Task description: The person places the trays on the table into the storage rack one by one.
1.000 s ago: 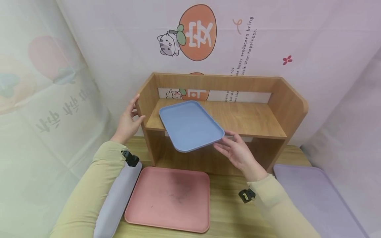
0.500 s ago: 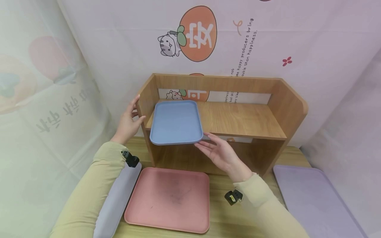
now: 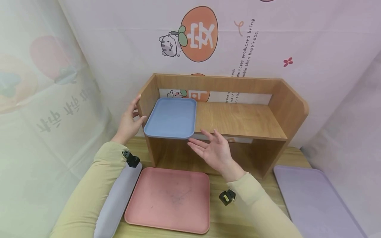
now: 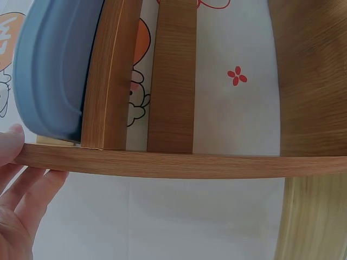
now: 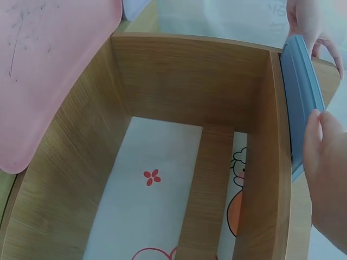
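Observation:
A blue tray (image 3: 172, 117) lies on the upper board at the left of a wooden desk shelf (image 3: 238, 119), its front edge reaching slightly past the board. My left hand (image 3: 127, 124) grips the shelf's left side panel, thumb on one face and fingers on the other, as the left wrist view shows too. Below the tray's front right corner is my right hand (image 3: 215, 150), palm turned up and fingers extended, fingertips right at the tray's edge. In the right wrist view, those fingertips (image 5: 313, 122) overlap the tray's rim.
On the table (image 3: 229, 228), a pink tray (image 3: 168, 198) lies before the shelf. A lilac tray (image 3: 315, 195) is at the right, and a long pale lilac object (image 3: 114, 201) lies partly under the left sleeve. Printed cloth (image 3: 119, 39) hangs behind and at the sides.
The blue tray has swung square and slid left and back onto the upper board. My right hand has moved left with it and its fingers have spread. The left hand has stayed on the panel.

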Action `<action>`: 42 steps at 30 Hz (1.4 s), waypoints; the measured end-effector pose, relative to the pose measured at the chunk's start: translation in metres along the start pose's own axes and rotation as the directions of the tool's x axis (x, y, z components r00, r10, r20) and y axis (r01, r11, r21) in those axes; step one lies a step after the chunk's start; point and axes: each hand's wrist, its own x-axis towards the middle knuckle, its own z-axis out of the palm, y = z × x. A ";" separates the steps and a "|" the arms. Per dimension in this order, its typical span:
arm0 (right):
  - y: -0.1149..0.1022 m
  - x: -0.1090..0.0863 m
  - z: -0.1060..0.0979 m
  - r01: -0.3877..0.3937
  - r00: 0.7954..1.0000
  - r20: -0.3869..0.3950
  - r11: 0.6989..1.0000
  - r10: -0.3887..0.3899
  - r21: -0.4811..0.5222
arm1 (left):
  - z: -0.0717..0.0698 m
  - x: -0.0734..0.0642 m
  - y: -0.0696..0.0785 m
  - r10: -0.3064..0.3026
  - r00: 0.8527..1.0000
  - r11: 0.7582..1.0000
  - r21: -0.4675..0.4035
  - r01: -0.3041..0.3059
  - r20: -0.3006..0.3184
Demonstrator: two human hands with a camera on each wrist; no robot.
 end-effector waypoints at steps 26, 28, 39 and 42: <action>0.003 -0.007 -0.020 -0.012 0.998 0.065 0.996 0.018 -0.092 | -0.004 0.000 -0.002 0.010 1.000 1.000 0.014 -0.010 0.007; 0.002 -0.012 -0.025 -0.026 0.997 0.065 0.996 0.032 -0.089 | -0.004 0.001 -0.003 0.012 1.000 1.000 0.014 -0.012 0.010; -0.005 -0.047 -0.093 -0.136 0.934 0.329 0.990 0.137 -0.028 | -0.005 0.002 -0.002 0.019 1.000 1.000 0.025 -0.019 0.014; -0.007 -0.062 -0.129 -0.179 0.889 0.431 0.984 0.152 0.021 | -0.005 0.001 0.000 0.018 1.000 1.000 0.021 -0.018 0.016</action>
